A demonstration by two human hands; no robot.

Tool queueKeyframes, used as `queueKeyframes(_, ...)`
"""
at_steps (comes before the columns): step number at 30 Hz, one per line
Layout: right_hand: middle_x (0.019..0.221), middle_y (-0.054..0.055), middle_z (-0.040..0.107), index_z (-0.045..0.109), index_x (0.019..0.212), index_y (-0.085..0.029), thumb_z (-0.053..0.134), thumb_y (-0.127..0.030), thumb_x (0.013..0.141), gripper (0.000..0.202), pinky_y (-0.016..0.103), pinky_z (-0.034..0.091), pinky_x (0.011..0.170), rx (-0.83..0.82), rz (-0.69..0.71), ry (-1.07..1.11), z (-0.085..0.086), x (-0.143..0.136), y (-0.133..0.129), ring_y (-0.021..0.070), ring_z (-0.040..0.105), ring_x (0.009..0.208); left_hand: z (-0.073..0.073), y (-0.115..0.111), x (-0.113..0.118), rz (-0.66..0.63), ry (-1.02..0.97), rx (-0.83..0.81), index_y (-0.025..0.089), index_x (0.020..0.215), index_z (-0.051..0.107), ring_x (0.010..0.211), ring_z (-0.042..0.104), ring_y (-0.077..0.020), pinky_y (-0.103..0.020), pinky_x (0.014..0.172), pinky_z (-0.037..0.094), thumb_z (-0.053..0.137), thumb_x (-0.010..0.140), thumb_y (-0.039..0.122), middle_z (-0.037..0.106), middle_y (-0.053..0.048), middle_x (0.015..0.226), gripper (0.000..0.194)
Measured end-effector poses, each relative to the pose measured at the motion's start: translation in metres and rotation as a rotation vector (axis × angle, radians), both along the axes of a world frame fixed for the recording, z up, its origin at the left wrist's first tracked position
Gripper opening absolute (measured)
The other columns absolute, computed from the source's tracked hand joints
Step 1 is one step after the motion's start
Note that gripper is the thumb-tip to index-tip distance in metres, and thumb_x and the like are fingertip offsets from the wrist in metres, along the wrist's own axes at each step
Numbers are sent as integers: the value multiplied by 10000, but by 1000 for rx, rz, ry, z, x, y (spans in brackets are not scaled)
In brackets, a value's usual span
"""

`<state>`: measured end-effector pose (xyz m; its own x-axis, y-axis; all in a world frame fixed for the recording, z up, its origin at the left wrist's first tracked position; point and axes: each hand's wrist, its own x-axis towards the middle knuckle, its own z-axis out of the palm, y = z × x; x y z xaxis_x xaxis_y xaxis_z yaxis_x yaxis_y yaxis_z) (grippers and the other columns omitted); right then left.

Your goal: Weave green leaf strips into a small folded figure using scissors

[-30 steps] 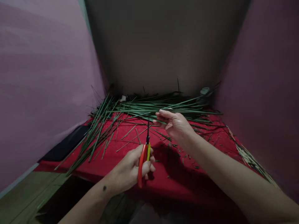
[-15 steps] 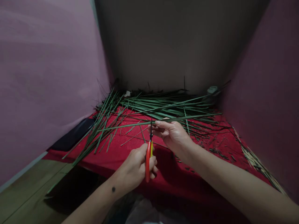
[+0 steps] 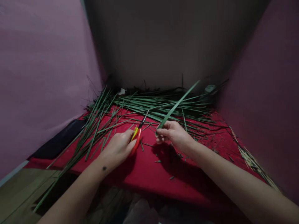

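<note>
My left hand (image 3: pixel 118 146) is closed around a pair of scissors (image 3: pixel 140 127) with red and yellow handles; the dark blades point up and away. Between the thumb and fingers of my right hand (image 3: pixel 174 133) is the near end of a green leaf strip (image 3: pixel 178 104), which slants up and to the right. The scissor blades stand a little left of the strip, apart from it. Beyond both hands lies a heap of long green strips (image 3: pixel 149 104). More strips (image 3: pixel 94 124) fan toward me on the left. Small cut bits (image 3: pixel 172 178) dot the red cloth (image 3: pixel 144 168).
A dark, flat object (image 3: pixel 58 141) rests at the left edge of the cloth. Pale thin sticks (image 3: pixel 254 166) lie along the right edge. At the back right stands a pale container (image 3: pixel 210 88). Pink walls (image 3: pixel 46 71) close in both sides.
The scissors have moved left, away from the strip. The right hand's strip, earlier nearly level across the blades, now slants upward and ends at my fingers; its left part is no longer attached.
</note>
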<state>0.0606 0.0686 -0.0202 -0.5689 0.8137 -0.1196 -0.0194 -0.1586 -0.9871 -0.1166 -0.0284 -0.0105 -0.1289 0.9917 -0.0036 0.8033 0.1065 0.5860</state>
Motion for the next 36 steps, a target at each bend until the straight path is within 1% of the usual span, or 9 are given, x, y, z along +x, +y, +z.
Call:
queueKeyframes(3, 513, -20, 554, 522, 655, -145, 573, -166, 711, 79, 210, 452, 473, 52, 37, -96, 0, 15, 0, 94, 554, 438, -1, 26, -9, -29, 552, -97, 148, 901, 579, 756, 646, -313, -354, 605, 443, 391, 832, 341, 667, -155, 794, 279)
queueKeyframes(6, 540, -12, 554, 526, 650, -141, 548, -202, 744, 115, 207, 430, 464, 80, 80, -164, -2, 31, 0, 84, 534, 436, 3, 43, -2, -61, 655, -46, 140, 920, 606, 814, 639, -316, -356, 626, 445, 362, 851, 358, 659, -172, 908, 334)
queueKeyframes(8, 582, -14, 550, 548, 674, -135, 544, -227, 752, 120, 201, 410, 447, 94, 111, -166, -3, 39, -1, 69, 509, 428, 9, 51, 9, -133, 455, 40, 159, 914, 625, 820, 630, -267, -318, 643, 443, 386, 850, 399, 661, -127, 905, 345)
queueKeyframes(12, 613, -17, 540, 580, 721, -129, 567, -281, 744, 155, 207, 420, 444, 103, 145, -129, -5, 46, -4, 65, 489, 439, 16, 68, 41, -365, -408, -100, 158, 951, 619, 532, 528, -118, -230, 492, 398, 523, 780, 427, 640, -32, 767, 333)
queueKeyframes(16, 588, -12, 557, 581, 679, -126, 618, -284, 698, 164, 212, 438, 418, -7, 102, -45, -11, 48, -4, 69, 487, 421, 13, 82, 68, -316, -856, -101, 133, 687, 561, 471, 451, -66, -184, 447, 347, 624, 716, 320, 531, 24, 575, 199)
queueKeyframes(19, 567, -9, 567, 579, 656, -122, 667, -276, 666, 177, 218, 467, 426, -148, 53, 97, -17, 50, -2, 79, 515, 436, 11, 87, 77, -228, -853, 20, 136, 607, 524, 442, 424, -59, -183, 437, 329, 632, 719, 312, 481, 41, 507, 235)
queueKeyframes(24, 540, -5, 590, 570, 662, -122, 722, -214, 597, 189, 231, 485, 413, -234, -67, 215, -19, 50, -1, 91, 532, 420, 8, 88, 78, -173, -764, 217, 132, 672, 604, 473, 433, -68, -193, 462, 337, 631, 729, 292, 522, 33, 542, 172)
queueKeyframes(29, 511, -16, 584, 549, 685, -137, 691, -149, 582, 175, 206, 451, 370, -264, -117, 207, -22, 50, 1, 87, 514, 387, 1, 85, 79, -219, -780, 182, 124, 807, 659, 548, 478, -74, -194, 511, 371, 662, 691, 221, 613, 6, 698, 151)
queueKeyframes(36, 529, -29, 571, 549, 694, -148, 676, -244, 650, 166, 193, 433, 379, -196, -64, 136, -26, 48, 1, 74, 498, 389, -8, 88, 73, -199, -837, 109, 124, 748, 619, 445, 395, -49, -189, 424, 289, 654, 710, 245, 528, 37, 574, 131)
